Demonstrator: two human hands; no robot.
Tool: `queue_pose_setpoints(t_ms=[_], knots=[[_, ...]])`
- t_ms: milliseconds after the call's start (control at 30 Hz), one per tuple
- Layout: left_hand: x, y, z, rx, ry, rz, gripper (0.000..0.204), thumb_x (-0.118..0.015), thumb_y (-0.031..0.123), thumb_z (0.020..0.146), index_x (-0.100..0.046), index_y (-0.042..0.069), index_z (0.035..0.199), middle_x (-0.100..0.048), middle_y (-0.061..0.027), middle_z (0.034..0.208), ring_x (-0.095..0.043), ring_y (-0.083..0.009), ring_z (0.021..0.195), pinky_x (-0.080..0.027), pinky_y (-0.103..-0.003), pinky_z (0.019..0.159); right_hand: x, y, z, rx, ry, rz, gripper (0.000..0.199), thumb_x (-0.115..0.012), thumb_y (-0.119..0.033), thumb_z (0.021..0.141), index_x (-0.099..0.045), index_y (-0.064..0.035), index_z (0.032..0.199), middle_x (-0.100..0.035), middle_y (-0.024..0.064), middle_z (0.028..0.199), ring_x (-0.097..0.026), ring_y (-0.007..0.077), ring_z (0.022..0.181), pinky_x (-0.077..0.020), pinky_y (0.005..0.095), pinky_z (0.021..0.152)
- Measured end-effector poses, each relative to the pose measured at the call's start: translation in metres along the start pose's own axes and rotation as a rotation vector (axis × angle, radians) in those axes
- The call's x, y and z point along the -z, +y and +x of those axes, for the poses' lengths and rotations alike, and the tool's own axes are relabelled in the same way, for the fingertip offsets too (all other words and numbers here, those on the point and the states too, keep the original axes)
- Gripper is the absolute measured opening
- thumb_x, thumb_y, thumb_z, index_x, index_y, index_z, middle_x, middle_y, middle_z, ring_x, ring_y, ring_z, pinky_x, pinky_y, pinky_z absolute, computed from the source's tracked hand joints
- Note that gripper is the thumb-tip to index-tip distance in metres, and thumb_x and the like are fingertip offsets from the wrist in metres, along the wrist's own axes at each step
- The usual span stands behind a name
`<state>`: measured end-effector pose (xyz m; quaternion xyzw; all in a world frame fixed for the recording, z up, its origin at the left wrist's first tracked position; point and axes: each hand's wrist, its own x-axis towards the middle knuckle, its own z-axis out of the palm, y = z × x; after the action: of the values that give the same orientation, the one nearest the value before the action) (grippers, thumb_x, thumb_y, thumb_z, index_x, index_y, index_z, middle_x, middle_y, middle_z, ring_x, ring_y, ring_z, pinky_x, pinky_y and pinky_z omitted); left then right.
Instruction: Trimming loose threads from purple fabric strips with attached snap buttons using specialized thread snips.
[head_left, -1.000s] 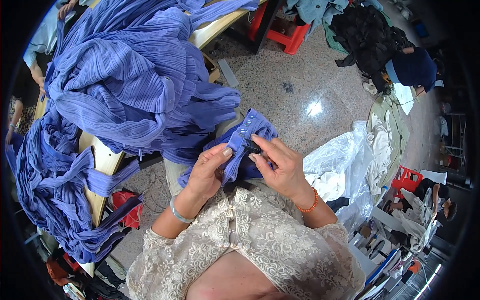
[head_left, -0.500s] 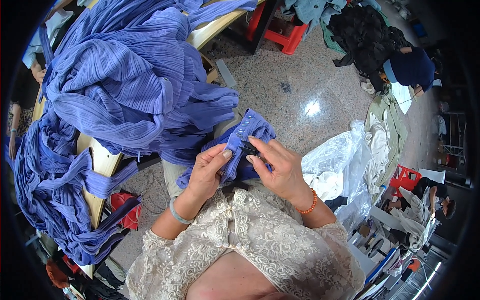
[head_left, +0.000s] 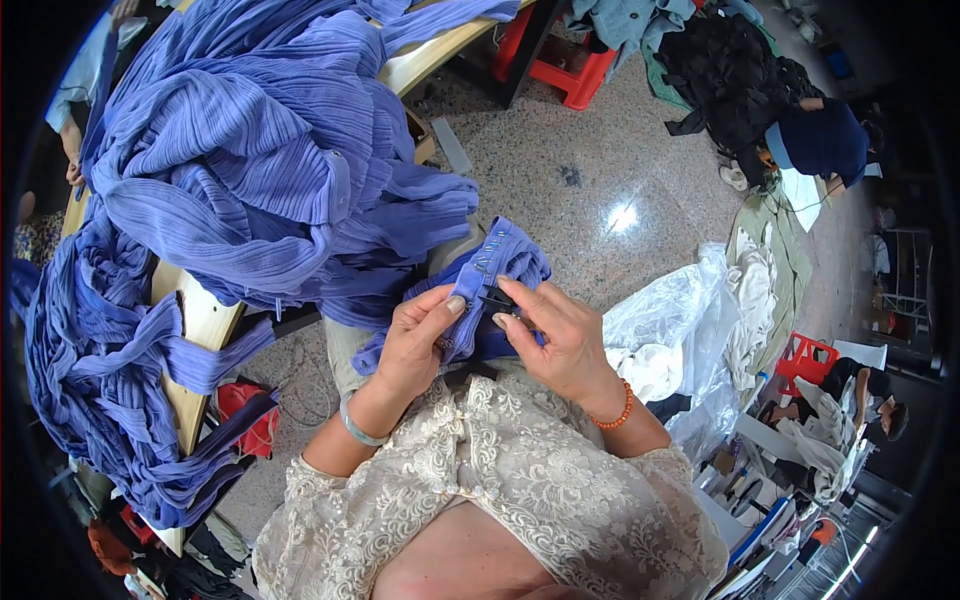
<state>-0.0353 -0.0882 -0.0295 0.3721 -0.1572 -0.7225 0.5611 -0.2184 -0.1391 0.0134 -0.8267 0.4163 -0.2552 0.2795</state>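
A folded piece of blue pleated cloth (head_left: 497,268) lies in my lap, pinched between both hands. My left hand (head_left: 418,338), with a pale bangle at the wrist, grips its lower left side with thumb and fingers. My right hand (head_left: 562,340), wearing an orange bead bracelet, presses on the cloth from the right, and its fingertips hold a small dark tool (head_left: 497,300) against the fabric. What the tool is cannot be told.
A big heap of blue pleated garments (head_left: 260,170) covers the wooden table (head_left: 200,330) at my left and hangs over its edge. A clear plastic bag with white cloth (head_left: 680,330) lies on the speckled floor at right. A red stool (head_left: 565,70) and other people sit farther off.
The hands have shifted slightly on the blue cloth and the fingertips have closed in around the small dark tool. The cloth stays in my lap.
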Motion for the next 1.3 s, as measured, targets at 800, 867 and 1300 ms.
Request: queue_pose_setpoints(t_ms=[800, 867, 1300], knots=[[0.002, -0.002, -0.002, 0.018, -0.008, -0.018, 0.022, -0.054, 0.01, 0.094, -0.063, 0.0, 0.111, -0.067, -0.0005, 0.094, -0.06, -0.0035, 0.079, -0.048, -0.019, 0.069, -0.008, 0.001, 0.007, -0.039, 0.062, 0.03, 0.037, -0.071, -0.014, 0.079, -0.062, -0.0068, 0.114, -0.056, 0.006, 0.073, -0.056, 0.0222, 0.055, -0.044, 0.0329, 0.049], [0.002, -0.001, -0.002, 0.025, -0.026, -0.008, 0.022, -0.053, 0.009, 0.093, -0.063, 0.0, 0.111, -0.067, -0.0004, 0.094, -0.06, -0.0037, 0.079, -0.048, -0.019, 0.07, -0.007, 0.002, 0.008, -0.069, 0.068, 0.062, 0.036, -0.071, -0.012, 0.079, -0.063, -0.0064, 0.114, -0.056, 0.0057, 0.071, -0.056, 0.0195, 0.055, -0.0442, 0.031, 0.049], [0.004, 0.0, -0.002, 0.012, -0.045, 0.035, 0.022, -0.054, 0.009, 0.093, -0.063, -0.001, 0.11, -0.065, 0.0005, 0.093, -0.058, -0.0035, 0.078, -0.047, -0.019, 0.07, -0.009, 0.015, 0.007, -0.134, 0.083, 0.238, 0.036, -0.072, -0.012, 0.08, -0.063, -0.0046, 0.113, -0.054, 0.0043, 0.068, -0.049, 0.0115, 0.053, -0.0407, 0.0254, 0.049]])
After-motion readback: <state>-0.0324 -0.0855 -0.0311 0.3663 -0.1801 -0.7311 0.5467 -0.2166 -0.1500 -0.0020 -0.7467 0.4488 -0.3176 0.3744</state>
